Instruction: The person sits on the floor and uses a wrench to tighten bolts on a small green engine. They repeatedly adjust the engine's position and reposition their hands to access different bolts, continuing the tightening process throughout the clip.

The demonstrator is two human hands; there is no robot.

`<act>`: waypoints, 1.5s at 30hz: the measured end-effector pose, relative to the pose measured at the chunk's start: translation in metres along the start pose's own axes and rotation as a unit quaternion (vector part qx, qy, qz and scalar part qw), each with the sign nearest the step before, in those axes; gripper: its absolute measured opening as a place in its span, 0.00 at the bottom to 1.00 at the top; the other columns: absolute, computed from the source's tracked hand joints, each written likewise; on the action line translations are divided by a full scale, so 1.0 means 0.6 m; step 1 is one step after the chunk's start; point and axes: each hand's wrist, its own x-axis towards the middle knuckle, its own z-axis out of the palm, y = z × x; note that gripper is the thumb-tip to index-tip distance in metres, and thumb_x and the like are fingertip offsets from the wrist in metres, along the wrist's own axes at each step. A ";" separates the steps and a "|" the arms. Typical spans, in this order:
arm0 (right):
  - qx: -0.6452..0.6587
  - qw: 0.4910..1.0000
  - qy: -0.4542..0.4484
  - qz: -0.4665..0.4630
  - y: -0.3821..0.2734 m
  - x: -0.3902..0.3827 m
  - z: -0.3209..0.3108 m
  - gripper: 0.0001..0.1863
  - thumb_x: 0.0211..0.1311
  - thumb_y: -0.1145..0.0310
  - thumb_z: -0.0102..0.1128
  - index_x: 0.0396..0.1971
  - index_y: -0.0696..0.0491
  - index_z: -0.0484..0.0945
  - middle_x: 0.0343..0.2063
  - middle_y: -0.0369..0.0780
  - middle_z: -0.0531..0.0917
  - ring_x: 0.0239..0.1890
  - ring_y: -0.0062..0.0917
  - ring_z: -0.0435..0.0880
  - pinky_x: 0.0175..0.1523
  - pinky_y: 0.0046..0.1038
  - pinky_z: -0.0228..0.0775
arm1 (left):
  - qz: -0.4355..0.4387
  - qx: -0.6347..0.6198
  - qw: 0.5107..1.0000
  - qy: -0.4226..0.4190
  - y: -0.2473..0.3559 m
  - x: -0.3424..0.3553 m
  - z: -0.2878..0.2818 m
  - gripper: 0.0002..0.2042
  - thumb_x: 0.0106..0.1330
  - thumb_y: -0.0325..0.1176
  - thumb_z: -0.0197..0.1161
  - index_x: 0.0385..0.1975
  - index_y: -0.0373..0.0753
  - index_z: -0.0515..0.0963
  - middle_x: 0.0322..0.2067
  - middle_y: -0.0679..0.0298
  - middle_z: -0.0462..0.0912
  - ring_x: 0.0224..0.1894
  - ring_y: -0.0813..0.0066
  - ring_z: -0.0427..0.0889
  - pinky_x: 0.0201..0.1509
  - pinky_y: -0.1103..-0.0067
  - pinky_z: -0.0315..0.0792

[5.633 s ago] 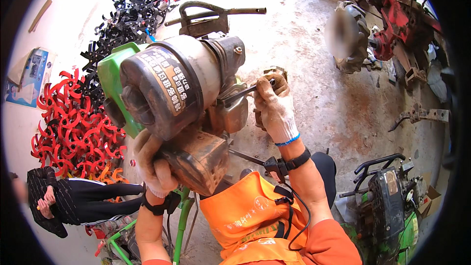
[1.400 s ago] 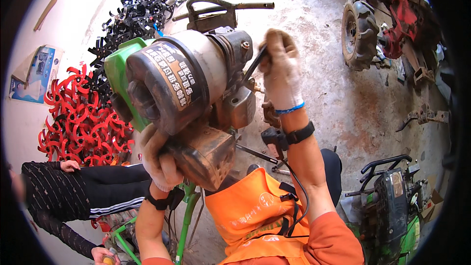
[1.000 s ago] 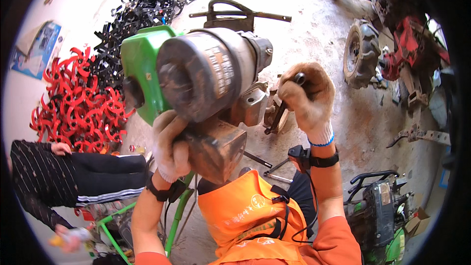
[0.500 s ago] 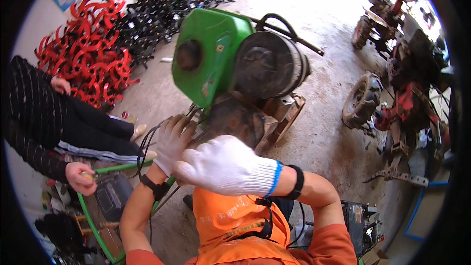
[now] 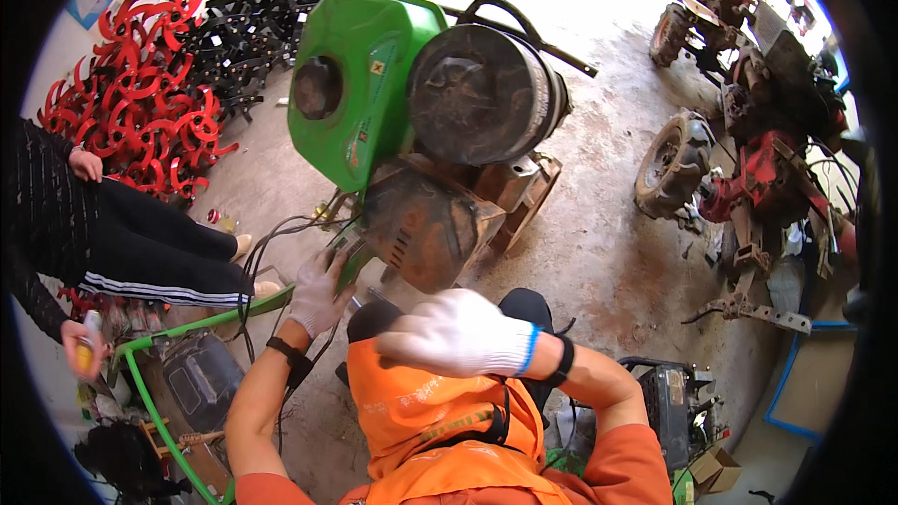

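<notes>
The left hand [image 5: 318, 292], in a white glove, rests against the near left corner of the engine [image 5: 426, 145], its fingers curled around a small green lever or bracket [image 5: 350, 260] that sticks out low on that side. The fingers look closed on it, though the glove hides just how tightly. The right hand [image 5: 458, 335], also gloved, hangs in front of the person's orange chest, apart from the machine; its fingers lie together and nearly flat, holding nothing that shows, and it is a little blurred.

From the left hand the engine lies up and to the right, rising away toward the far side. Its long axis runs from the rusty brown box [image 5: 426, 224] at the near end, past the dark round drum [image 5: 482, 93], to the black handle bar [image 5: 524, 28] at the far right. The left hand is touching it; the right hand is near but clear of it, just this side of the brown box.

The engine looks worn: a bright green tank [image 5: 360, 84] with a dark round cap on the left, a dusty black drum beside it, rust and grime on the lower housing. Thin cables [image 5: 281, 234] trail from its near left corner toward a green tube frame [image 5: 178, 337].

Red curved blades [image 5: 140, 122] lie heaped at far left, and a seated person's dark legs [image 5: 159, 243] stretch in from the left.
</notes>
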 end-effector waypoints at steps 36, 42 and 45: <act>0.207 0.822 0.311 0.430 0.228 -0.190 -0.190 0.10 0.76 0.83 0.68 0.53 0.61 0.88 0.47 0.42 0.93 0.48 0.23 0.90 0.58 0.28 0.85 | 0.005 0.020 1.000 0.012 -0.022 -0.011 0.041 0.39 0.67 0.40 0.73 0.78 0.37 0.68 0.74 0.41 0.68 0.75 0.33 0.67 0.79 0.49 0.64; 0.216 0.826 0.297 0.428 0.252 -0.197 -0.190 0.11 0.75 0.83 0.69 0.53 0.61 0.88 0.47 0.41 0.93 0.49 0.23 0.89 0.58 0.29 0.85 | 0.013 0.011 1.000 0.026 -0.017 -0.010 0.040 0.38 0.68 0.40 0.72 0.77 0.37 0.69 0.74 0.41 0.68 0.76 0.34 0.67 0.79 0.49 0.63; 0.230 0.821 0.303 0.425 0.268 -0.193 -0.190 0.10 0.74 0.84 0.70 0.52 0.61 0.88 0.45 0.41 0.94 0.46 0.23 0.90 0.57 0.29 0.86 | 0.009 0.013 1.000 0.021 -0.018 -0.010 0.040 0.38 0.68 0.40 0.72 0.77 0.37 0.69 0.73 0.41 0.69 0.76 0.34 0.67 0.79 0.49 0.63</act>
